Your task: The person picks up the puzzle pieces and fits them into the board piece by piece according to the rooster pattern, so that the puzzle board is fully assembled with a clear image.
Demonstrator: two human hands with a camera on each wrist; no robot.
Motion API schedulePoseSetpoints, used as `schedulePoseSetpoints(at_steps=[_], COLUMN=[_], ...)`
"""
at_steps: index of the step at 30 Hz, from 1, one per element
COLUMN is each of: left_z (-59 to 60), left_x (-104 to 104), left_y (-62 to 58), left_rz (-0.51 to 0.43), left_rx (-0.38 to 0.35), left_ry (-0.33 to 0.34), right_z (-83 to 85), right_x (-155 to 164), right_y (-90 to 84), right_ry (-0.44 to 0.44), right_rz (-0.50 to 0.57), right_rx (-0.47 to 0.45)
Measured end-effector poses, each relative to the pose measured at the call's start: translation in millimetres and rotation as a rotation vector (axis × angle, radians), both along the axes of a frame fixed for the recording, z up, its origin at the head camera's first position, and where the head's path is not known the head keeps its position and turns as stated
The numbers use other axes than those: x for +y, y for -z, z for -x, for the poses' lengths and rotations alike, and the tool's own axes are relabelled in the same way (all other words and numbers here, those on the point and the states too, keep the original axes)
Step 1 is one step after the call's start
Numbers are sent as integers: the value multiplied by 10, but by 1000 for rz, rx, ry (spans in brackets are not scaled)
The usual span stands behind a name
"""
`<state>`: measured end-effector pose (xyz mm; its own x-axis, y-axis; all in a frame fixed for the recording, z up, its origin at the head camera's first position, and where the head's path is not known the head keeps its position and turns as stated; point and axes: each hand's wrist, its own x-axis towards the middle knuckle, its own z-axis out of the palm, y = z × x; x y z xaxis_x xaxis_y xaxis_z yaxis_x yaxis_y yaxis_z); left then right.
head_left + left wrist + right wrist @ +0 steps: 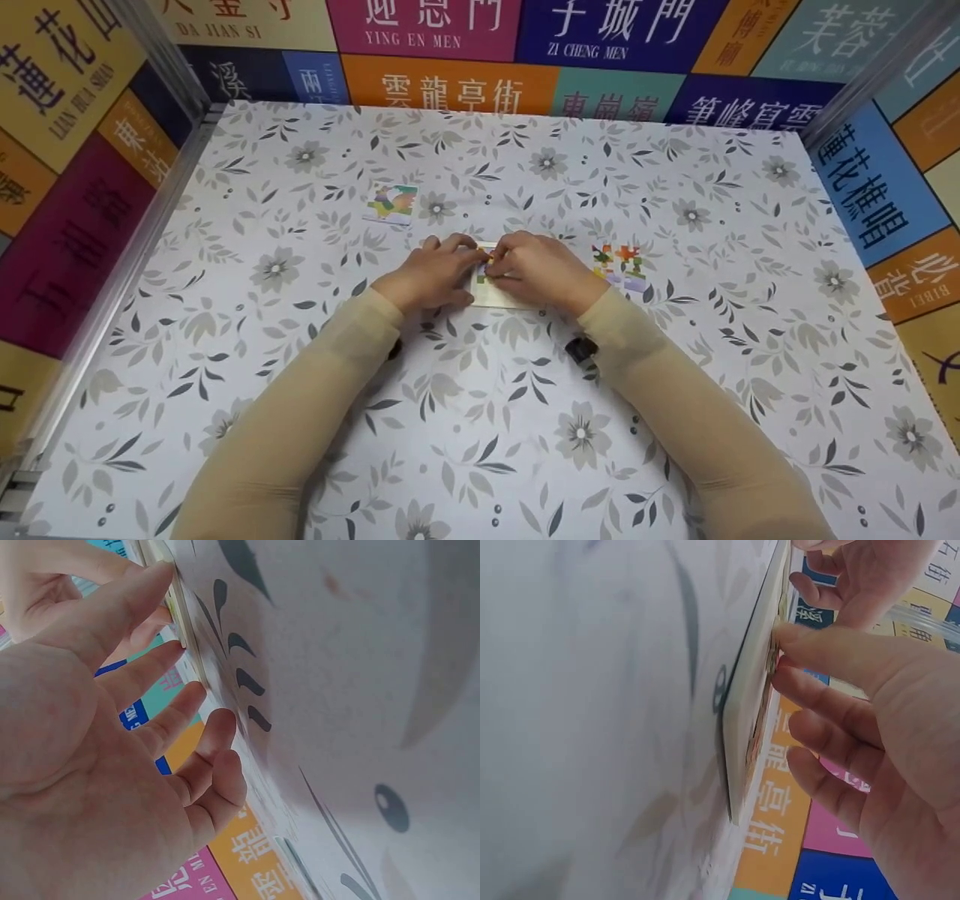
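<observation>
A small cream puzzle board (504,301) lies on the table between the two hands, its middle mostly covered by them. My left hand (435,276) steadies its left side; in the left wrist view the fingers are spread and the thumb and fingertips touch the board's edge (192,649). From the right, my right hand (551,268) reaches over the board. In the right wrist view its thumb and index finger pinch a small puzzle piece (773,652) low at the board's surface, largely hidden by the fingertips. Coloured pieces lie along the board (739,712).
Several loose puzzle pieces (634,276) lie to the right, partly behind the right wrist. A small colourful picture card (391,204) lies back left. The floral-covered table (450,450) is bordered by panels (450,86) with large lettering at the back and sides.
</observation>
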<state>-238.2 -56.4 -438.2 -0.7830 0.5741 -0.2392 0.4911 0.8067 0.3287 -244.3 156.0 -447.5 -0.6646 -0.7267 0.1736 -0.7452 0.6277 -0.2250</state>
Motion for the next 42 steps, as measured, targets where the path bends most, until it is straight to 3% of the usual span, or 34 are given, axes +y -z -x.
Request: schedulePoseSetpoints(at_steps=[13,30,42], left_z=[-11,-4,9], left_x=[-3,-22,-40], left_y=[26,44,70], left_rz=[-4,-41,-69], left_rx=[21,83,79], left_ry=[-9,-32,-32], right_z=[-6,4,1], right_x=[80,96,90], right_y=[-2,17,4], right_ry=[-88,-104,-115], right_rz=[7,-8,-27], right_rx=[-11,-22,-38])
